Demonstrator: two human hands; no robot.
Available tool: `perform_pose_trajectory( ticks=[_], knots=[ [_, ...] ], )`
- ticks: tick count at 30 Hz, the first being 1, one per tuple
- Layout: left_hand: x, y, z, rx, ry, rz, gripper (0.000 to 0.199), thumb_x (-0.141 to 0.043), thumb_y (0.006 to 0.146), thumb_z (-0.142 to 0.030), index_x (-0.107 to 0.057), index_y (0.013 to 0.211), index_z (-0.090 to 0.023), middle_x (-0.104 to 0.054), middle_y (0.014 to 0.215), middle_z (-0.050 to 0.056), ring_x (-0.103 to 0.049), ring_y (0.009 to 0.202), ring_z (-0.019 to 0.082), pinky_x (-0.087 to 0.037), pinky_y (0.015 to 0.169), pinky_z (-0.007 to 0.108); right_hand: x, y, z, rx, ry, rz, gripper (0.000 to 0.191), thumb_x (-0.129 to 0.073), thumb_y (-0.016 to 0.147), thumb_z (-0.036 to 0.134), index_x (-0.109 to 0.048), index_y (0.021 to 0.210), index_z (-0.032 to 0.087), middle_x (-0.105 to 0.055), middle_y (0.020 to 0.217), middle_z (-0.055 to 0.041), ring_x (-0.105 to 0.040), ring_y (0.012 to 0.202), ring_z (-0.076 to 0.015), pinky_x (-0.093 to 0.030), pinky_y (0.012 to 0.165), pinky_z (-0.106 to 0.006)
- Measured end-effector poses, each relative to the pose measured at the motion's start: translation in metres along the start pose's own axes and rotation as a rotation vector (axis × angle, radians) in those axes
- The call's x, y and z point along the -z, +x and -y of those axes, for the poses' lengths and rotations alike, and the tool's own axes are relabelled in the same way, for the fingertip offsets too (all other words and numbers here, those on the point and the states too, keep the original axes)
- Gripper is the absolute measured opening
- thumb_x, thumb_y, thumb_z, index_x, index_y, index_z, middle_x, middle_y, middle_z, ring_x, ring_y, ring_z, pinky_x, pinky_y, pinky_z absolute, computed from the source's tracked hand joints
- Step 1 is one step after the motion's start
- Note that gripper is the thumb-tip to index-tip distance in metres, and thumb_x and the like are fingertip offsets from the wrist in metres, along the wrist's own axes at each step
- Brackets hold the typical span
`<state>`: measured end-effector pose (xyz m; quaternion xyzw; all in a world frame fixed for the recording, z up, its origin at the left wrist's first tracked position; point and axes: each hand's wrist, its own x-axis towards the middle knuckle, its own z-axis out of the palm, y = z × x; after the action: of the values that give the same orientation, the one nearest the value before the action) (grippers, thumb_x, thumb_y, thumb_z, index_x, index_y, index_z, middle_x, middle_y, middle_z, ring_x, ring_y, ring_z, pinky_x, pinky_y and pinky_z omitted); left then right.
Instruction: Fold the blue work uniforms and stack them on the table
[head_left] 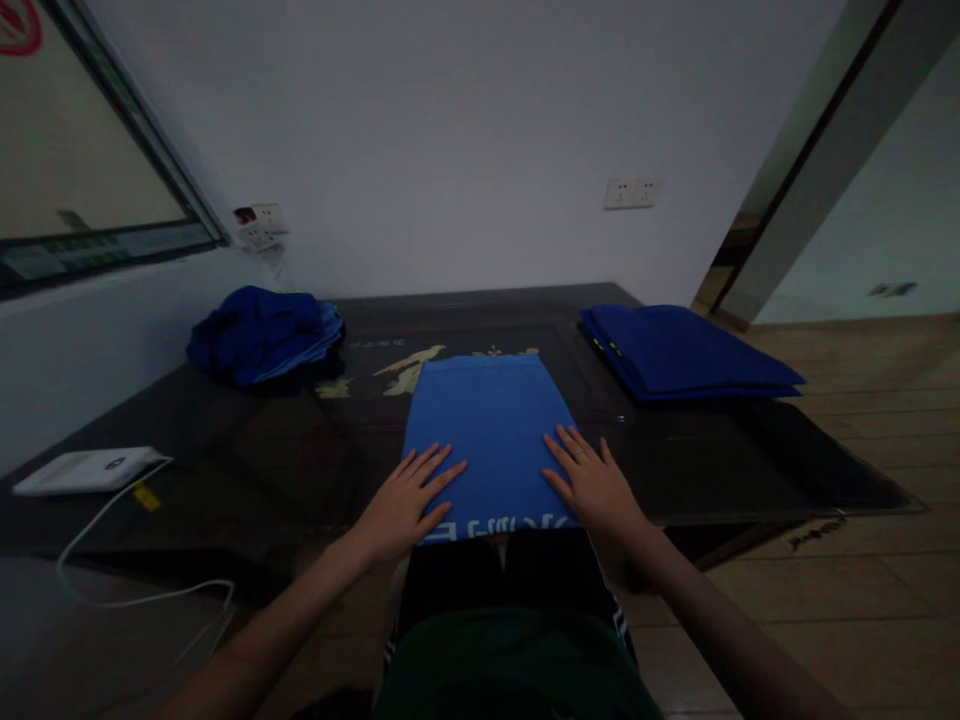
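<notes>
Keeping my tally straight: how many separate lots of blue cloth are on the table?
3: a crumpled heap at left, a flat piece under the left hand and right hand, and a stack at right. Pieces within may be hidden.

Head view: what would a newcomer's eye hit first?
Probably the light blue cloth at the near edge of the dark table, white print along its near end, with the left hand and right hand spread flat at its sides. Then the darker blue fabric: a crumpled heap far left and a flat stack on the right.
</notes>
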<state>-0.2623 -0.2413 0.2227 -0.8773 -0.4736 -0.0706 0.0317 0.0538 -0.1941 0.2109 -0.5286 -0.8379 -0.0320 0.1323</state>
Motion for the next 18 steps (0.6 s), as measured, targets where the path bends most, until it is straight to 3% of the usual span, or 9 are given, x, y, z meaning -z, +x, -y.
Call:
perform_pose_trajectory(
  ticks=[3, 5, 9, 11, 18],
  knots=[
    [-0.001, -0.001, -0.018, -0.026, 0.018, -0.056, 0.061, -0.045, 0.094, -0.051, -0.033, 0.148, -0.026, -0.037, 0.152, 0.009, -0.03, 0.141, 0.028, -0.016, 0.116, 0.056, 0.004, -0.008, -0.006, 0.101, 0.015, -0.074, 0.043, -0.047, 0.094, 0.035, -0.054, 0.134, 0.02, -0.044, 0.145, -0.0142, -0.034, 0.139, -0.03, -0.018, 0.112, -0.064],
    [-0.002, 0.001, -0.037, -0.06, 0.012, -0.07, 0.07, -0.054, 0.089, -0.054, -0.03, 0.149, -0.026, -0.035, 0.153, 0.009, -0.029, 0.141, 0.029, -0.016, 0.116, 0.056, 0.009, -0.013, 0.0, 0.232, 0.068, -0.054, 0.046, -0.055, 0.09, 0.035, -0.054, 0.134, 0.02, -0.044, 0.146, -0.0136, -0.035, 0.138, -0.0289, -0.022, 0.113, -0.06],
    [-0.006, 0.01, -0.063, -0.054, 0.04, -0.051, 0.072, -0.061, 0.088, -0.035, -0.024, 0.15, -0.034, -0.031, 0.155, 0.005, -0.028, 0.142, 0.027, -0.022, 0.115, 0.056, 0.014, -0.019, 0.015, 0.437, 0.159, 0.094, 0.076, -0.075, 0.075, 0.038, -0.044, 0.142, 0.024, -0.039, 0.149, -0.0127, -0.034, 0.139, -0.0311, -0.033, 0.11, -0.056],
    [-0.007, 0.013, -0.063, -0.056, 0.052, -0.02, 0.071, -0.061, 0.089, -0.029, -0.024, 0.15, -0.034, -0.034, 0.153, 0.005, -0.03, 0.142, 0.027, -0.024, 0.114, 0.057, 0.012, -0.02, 0.016, 0.45, 0.164, 0.117, 0.077, -0.076, 0.074, 0.033, -0.043, 0.143, 0.024, -0.041, 0.148, -0.0126, -0.036, 0.138, -0.0304, -0.034, 0.11, -0.055],
    [-0.001, 0.011, -0.043, -0.12, 0.024, 0.056, 0.059, -0.053, 0.093, -0.03, -0.029, 0.147, -0.033, -0.037, 0.152, 0.005, -0.031, 0.141, 0.024, -0.028, 0.114, 0.051, 0.01, -0.015, 0.004, 0.495, 0.218, 0.063, 0.047, -0.058, 0.087, 0.018, -0.054, 0.134, 0.026, -0.056, 0.136, -0.0082, -0.053, 0.126, -0.0225, -0.041, 0.107, -0.046]
  ],
)
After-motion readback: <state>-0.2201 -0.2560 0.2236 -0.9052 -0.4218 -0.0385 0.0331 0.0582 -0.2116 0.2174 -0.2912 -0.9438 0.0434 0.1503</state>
